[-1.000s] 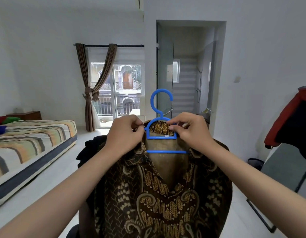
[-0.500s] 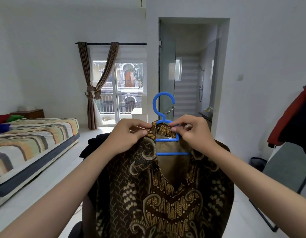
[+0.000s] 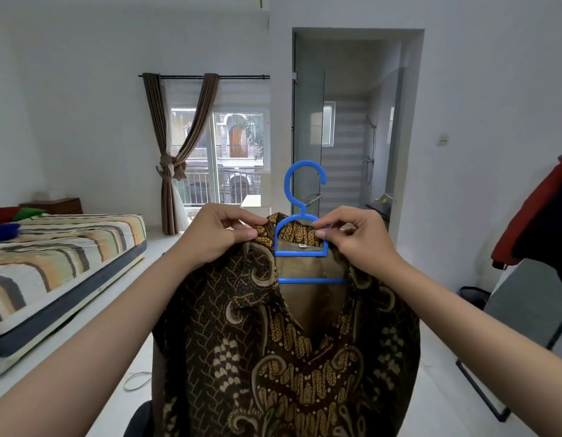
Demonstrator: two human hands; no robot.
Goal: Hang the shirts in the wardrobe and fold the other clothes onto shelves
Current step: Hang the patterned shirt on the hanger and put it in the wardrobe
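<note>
Two bare hands hold one patterned brown shirt [image 3: 273,357] up in mid-air in front of the camera, over a pale floor, with nothing under it. Its long axis runs straight up and down: collar at the top, open front facing the viewer, body hanging off the bottom edge of the view. Left of it, along the room's left side, lies a striped bed [image 3: 52,266] with its foot corner toward the shirt; behind stand a curtained window [image 3: 223,159] and an open doorway [image 3: 352,130], and a red-and-dark garment [image 3: 544,222] hangs at the right edge. Inside the shirt sits a blue hanger [image 3: 301,244], upright, its hook at the top curling open toward the left, its crossbar level across the neck opening. The left hand [image 3: 216,234] is pinched shut on the left collar edge, thumb against forefinger. The right hand [image 3: 358,238] is pinched on the right collar edge where it meets the hanger's shoulder; whether it also grips the plastic cannot be told. A small white label shows inside the collar between them.
</note>
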